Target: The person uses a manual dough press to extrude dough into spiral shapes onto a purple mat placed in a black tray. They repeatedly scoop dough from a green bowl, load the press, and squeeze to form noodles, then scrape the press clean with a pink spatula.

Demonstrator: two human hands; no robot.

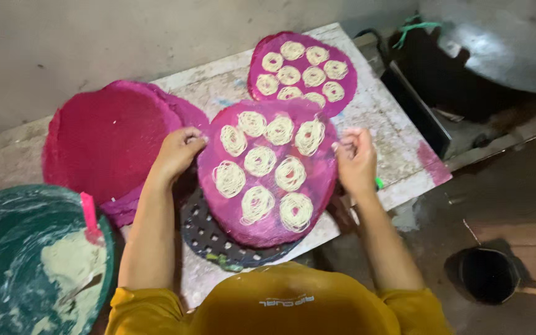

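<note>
- Green basin point(7, 248) of pale batter sitting far left, beside pink stack point(103, 139).
- Left hand point(178, 152) pinching left rim of pink round tray point(268, 170), noodle coils point(260, 161) riding on it.
- Tray tilting over black perforated plate point(209, 239).
- Right hand point(356, 161) pinching right rim.
- Second loaded tray point(302, 68) lying beyond.

Mustard-yellow top with short sleeves point(133, 305) ending above the elbows; forearms bare; a yellow cap point(290, 304) of the same shade, small pale lettering across its crown; no rings or watch visible.
</note>
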